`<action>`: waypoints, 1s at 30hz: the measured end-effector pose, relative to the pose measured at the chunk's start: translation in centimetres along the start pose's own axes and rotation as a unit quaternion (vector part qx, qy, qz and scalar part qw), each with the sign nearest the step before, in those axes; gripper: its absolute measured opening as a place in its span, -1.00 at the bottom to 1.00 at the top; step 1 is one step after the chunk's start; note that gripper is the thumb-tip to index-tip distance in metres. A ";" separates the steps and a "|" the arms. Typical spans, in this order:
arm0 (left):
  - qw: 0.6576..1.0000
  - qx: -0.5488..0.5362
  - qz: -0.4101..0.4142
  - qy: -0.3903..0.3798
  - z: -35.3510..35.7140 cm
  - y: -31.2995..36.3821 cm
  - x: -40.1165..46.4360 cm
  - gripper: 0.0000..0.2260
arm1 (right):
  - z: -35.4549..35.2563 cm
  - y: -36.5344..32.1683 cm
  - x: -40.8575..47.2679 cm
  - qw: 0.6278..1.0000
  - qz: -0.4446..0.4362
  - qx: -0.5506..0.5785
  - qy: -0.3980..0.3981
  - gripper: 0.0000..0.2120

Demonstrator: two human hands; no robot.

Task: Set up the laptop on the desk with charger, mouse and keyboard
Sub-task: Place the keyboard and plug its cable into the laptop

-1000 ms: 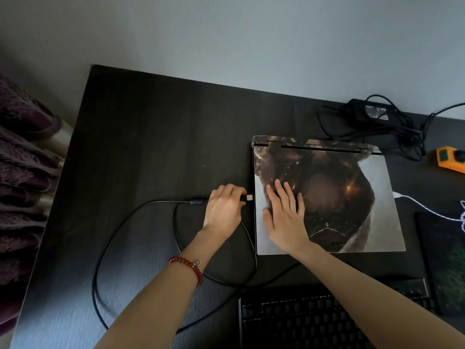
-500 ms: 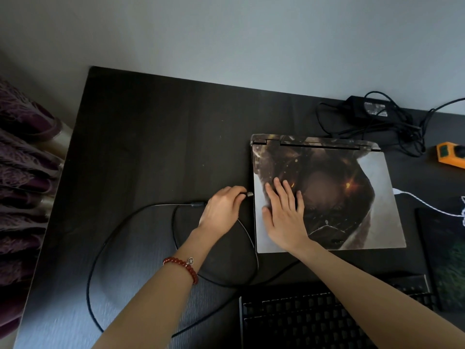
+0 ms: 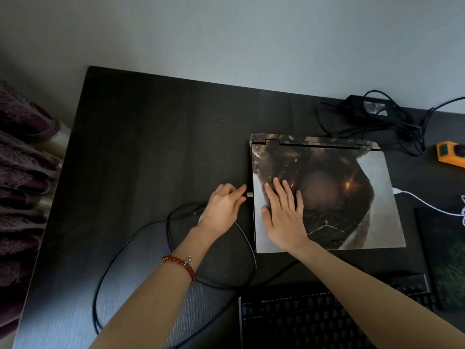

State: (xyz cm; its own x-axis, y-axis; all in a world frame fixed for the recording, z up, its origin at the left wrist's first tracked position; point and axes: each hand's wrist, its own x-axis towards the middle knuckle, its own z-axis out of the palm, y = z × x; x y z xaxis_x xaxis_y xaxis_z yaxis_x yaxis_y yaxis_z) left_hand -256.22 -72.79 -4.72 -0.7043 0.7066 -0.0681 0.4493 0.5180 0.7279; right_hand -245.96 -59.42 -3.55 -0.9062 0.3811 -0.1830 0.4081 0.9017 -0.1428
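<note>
Dark wood-grain desk (image 3: 151,137) against plain grey-white wall (image 3: 226,34); purple curtain (image 3: 22,172) at left; dim light.

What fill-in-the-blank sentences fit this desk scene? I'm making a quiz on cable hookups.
1. The laptop lid is ____.
2. The left hand pinches a USB plug at the laptop's ____ edge.
3. The right hand lies ____ on the lid.
4. The keyboard is ____ in colour.

Missing: closed; left; flat; black

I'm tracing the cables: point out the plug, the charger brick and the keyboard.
plug (image 3: 249,194): head view, its metal tip beside the laptop's left edge.
charger brick (image 3: 370,108): head view, its top face.
keyboard (image 3: 302,321): head view, key rows between the forearms.
</note>
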 end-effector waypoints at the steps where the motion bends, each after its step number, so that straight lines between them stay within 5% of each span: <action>1: 1.000 0.002 0.002 0.009 0.1 0.0 -0.1 -0.70 | 0.0 0.0 0.0 1.000 0.000 0.000 0.001 -0.41; 9: 0.994 -0.003 -0.059 0.088 0.7 0.2 -0.2 -0.77 | 0.0 0.0 0.0 1.000 0.001 0.001 0.002 -0.42; 30: 0.998 0.010 -0.020 0.051 0.1 0.5 0.3 -0.78 | 0.1 -0.1 -0.2 1.000 0.002 -0.010 0.008 -0.44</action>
State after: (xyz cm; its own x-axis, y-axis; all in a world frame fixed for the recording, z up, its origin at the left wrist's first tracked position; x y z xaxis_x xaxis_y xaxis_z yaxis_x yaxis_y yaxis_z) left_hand -256.14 -72.31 -4.42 -0.7739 0.6327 -0.0267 0.4291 0.5548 0.7128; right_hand -245.86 -59.62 -3.65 -0.9067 0.3874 -0.1669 0.4090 0.9042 -0.1231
